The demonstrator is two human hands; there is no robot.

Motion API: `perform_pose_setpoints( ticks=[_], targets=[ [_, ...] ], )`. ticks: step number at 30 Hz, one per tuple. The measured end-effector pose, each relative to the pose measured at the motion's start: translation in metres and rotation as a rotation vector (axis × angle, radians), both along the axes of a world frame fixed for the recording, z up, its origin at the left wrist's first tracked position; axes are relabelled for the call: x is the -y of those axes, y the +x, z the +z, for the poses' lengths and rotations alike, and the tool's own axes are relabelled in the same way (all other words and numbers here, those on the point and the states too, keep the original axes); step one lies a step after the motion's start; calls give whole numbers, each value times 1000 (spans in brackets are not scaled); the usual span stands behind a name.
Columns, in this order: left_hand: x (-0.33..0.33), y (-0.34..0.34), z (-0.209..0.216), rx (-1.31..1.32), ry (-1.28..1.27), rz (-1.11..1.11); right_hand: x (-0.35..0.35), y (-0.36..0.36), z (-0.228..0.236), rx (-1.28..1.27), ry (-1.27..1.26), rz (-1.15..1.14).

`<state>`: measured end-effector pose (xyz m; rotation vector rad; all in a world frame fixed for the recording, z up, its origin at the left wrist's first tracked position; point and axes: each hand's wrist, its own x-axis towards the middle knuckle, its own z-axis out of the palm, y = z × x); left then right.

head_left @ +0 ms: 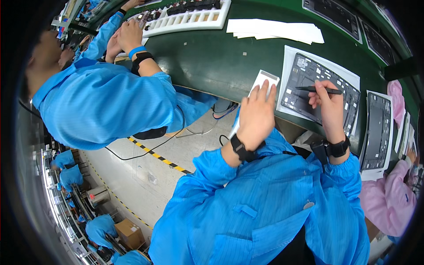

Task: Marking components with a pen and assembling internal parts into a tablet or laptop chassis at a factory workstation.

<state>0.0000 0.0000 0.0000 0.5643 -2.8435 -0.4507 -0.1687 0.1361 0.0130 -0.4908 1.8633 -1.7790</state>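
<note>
Closest to my camera: the blue smock [247,212] on the wearer, short of the black panel [304,99]. Using that panel as reference. It lies on a white sheet [287,66] at the near edge of the green table [207,62], small pale patches across its face.

Right hand [329,101] is over the panel, fingers closed around black tweezers [334,91], tip pointing left. From my feed I can't tell if the tip touches or how far its prongs are spread.

Left hand [258,117], just left of the panel: fingers straight, flat on a white strip [269,77], not wrapped round it that I can see. Thumb contact unclear.

Second panel [377,128] right of the first. Loose paper [274,31] beyond it; foam tray [190,22] farther off, beyond and left. Blue-sleeved co-worker [110,106] well left, pink sleeve [388,198] nearer and right.
</note>
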Motion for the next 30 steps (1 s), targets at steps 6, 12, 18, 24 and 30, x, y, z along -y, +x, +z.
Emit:
perform_pose_setpoints(
  ticks=[6, 12, 18, 24, 30],
  targets=[
    [-3, 3, 0, -10, 86, 1, 31, 9, -15, -47, 20, 66],
    [-11, 2, -7, -57, -85, 174, 39, 11, -19, -79, -3, 78],
    [10, 1, 2, -87, 117, 46, 50, 8, -16, -118, -17, 87],
    [17, 6, -25, -228, 95, -35, 59, 12, -25, -142, 15, 99],
    [17, 4, -31, -286, 94, -27, 61, 13, -24, -218, 62, 118]
  ],
)
